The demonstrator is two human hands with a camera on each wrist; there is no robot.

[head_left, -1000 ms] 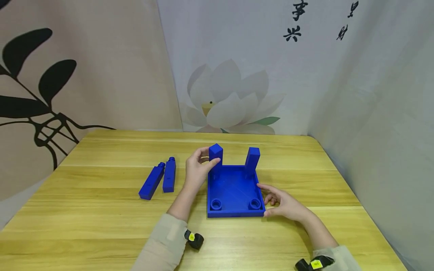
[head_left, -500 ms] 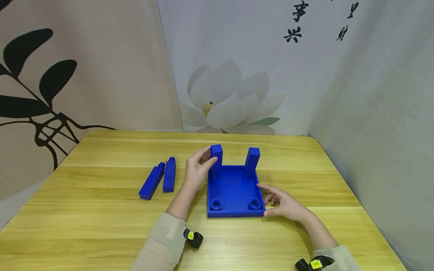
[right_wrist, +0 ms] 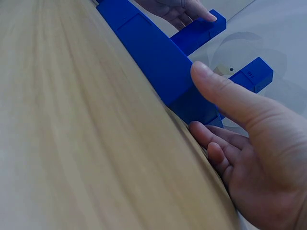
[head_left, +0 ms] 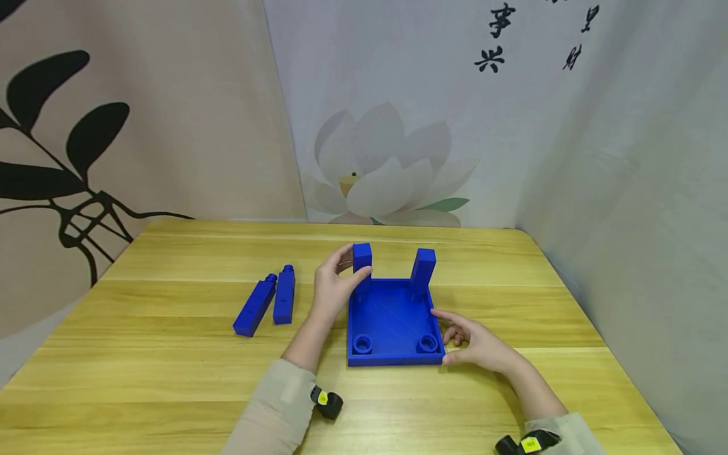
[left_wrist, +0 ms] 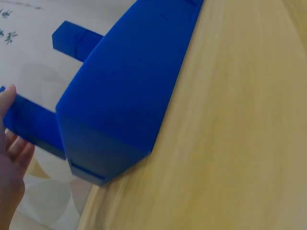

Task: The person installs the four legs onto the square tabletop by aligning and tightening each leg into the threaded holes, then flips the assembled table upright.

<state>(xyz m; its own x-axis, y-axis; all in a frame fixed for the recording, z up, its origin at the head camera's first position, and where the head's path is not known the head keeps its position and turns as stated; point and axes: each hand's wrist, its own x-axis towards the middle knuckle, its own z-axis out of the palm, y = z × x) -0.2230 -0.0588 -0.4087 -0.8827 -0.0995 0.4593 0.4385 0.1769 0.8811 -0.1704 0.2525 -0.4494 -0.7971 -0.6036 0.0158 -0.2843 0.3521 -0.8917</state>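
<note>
A square blue plastic base (head_left: 395, 360) with a raised rim lies on the table, round threaded sockets showing in its two near corners. At its far left corner stands a blue square leg (head_left: 362, 255), gripped near the top by my left hand (head_left: 332, 281), thumb in front and fingers behind. A second blue leg (head_left: 423, 272) stands at the far right corner, leaning slightly outward in the head view. My right hand (head_left: 478, 343) holds the base's right side, thumb at the near corner and index finger further back. The held leg's lower end is partly hidden by the hand.
Two loose blue legs, one slanted (head_left: 254, 306) and one straighter (head_left: 284, 296), lie left of the left hand, threaded ends pointing away. The wooden table (head_left: 170, 379) extends around everything. Printed curtains (head_left: 398, 76) hang behind and to the right.
The leg in my left hand has turned about its length: its top showed a corner toward me and now shows a flat side. The left thumb has shifted; the right hand and base stay put.
</note>
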